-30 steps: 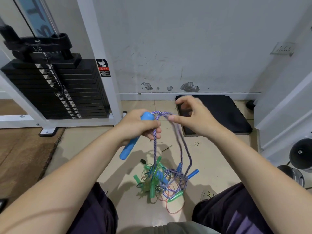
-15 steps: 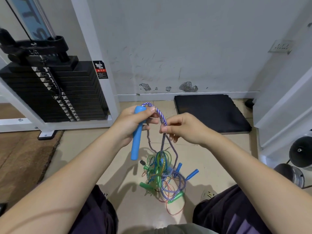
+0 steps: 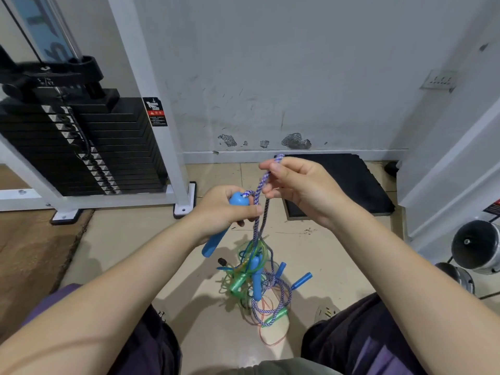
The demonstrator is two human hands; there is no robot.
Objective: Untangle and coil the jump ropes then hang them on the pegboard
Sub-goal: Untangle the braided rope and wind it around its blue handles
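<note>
Tangled ropes on floor between knees, weight stack at far left, mat against far wall, right.

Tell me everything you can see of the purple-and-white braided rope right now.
The purple-and-white braided rope looks like woven cord. One end enters the blue handle gripped by the left hand. The right hand pinches a raised loop. Its strands hang down into the tangled pile on the floor, still knotted among green and blue ropes.
</note>
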